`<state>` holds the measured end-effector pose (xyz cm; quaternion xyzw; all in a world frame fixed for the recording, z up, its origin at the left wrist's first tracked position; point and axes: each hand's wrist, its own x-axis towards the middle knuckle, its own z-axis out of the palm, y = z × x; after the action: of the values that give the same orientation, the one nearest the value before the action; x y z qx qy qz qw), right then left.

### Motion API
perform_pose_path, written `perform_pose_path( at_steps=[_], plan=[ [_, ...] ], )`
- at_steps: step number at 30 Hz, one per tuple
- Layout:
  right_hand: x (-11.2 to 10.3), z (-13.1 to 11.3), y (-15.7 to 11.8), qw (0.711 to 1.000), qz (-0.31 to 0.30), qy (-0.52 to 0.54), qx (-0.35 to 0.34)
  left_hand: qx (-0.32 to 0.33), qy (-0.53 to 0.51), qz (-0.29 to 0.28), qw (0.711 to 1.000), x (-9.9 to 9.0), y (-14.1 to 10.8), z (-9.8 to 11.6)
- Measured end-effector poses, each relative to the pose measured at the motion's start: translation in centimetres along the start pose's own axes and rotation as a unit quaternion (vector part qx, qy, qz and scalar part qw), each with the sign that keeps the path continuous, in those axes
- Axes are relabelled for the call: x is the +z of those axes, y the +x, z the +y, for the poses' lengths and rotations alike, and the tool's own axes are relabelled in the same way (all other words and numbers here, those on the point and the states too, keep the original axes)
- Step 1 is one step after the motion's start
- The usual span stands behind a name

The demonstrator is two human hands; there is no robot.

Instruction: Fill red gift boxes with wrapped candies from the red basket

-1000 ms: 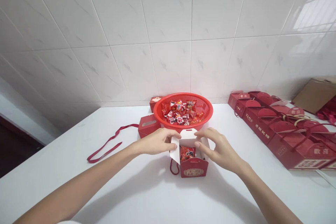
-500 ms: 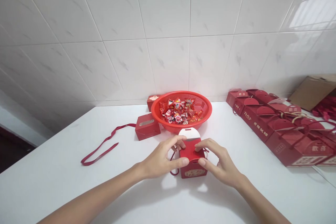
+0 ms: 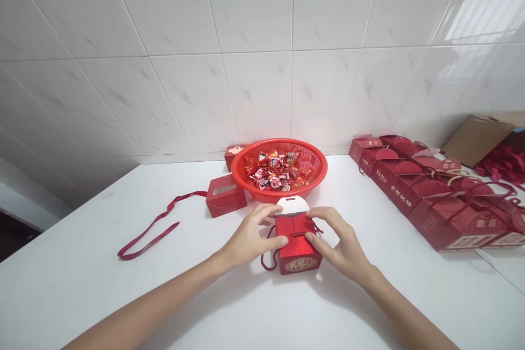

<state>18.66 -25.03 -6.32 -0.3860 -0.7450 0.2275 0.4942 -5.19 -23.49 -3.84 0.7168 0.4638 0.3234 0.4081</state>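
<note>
A small red gift box (image 3: 300,254) stands on the white table, its front flap folded down over the top and its back flap, white inside, standing up. A dark red cord loops out at the box's left side, and a bit of cord shows at the right. My left hand (image 3: 250,238) is at the box's left top edge, thumb on the top, fingers apart. From the right, my right hand (image 3: 342,238) touches the top with its thumb near the front flap and its forefinger near the back corner.
Behind the box sits a red basket (image 3: 280,195) of wrapped candies. Left of it are a red carton (image 3: 225,202) and a ribbon (image 3: 150,235); another small box (image 3: 232,158) is behind. Rows of red boxes (image 3: 394,188) and a cardboard box (image 3: 471,139) stand at the right.
The front flap now lies flatter over the box top. Both hands have shifted slightly, my right forefinger moving back toward the rear flap. The whole view has moved a little.
</note>
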Motion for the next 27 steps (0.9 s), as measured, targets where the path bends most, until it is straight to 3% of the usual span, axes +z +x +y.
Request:
perform_pose_path(
  at_steps=[5,14,22,27],
  plan=[
    [-0.2,1.0,0.2,0.998,0.012,-0.039,0.051,-0.001,0.002,-0.005,1.0,0.1,-0.2,0.6],
    [-0.7,1.1,0.6,0.99,-0.087,-0.046,0.098,-0.038,0.002,0.045,0.998,0.7,-1.1,0.7],
    [-0.7,1.2,0.5,0.984,-0.109,-0.053,0.133,0.062,0.123,0.009,0.99,0.8,-1.2,1.0],
    [-0.6,1.3,0.8,0.977,-0.142,-0.079,0.137,0.067,0.181,-0.007,0.981,1.0,-1.2,0.7]
  ],
)
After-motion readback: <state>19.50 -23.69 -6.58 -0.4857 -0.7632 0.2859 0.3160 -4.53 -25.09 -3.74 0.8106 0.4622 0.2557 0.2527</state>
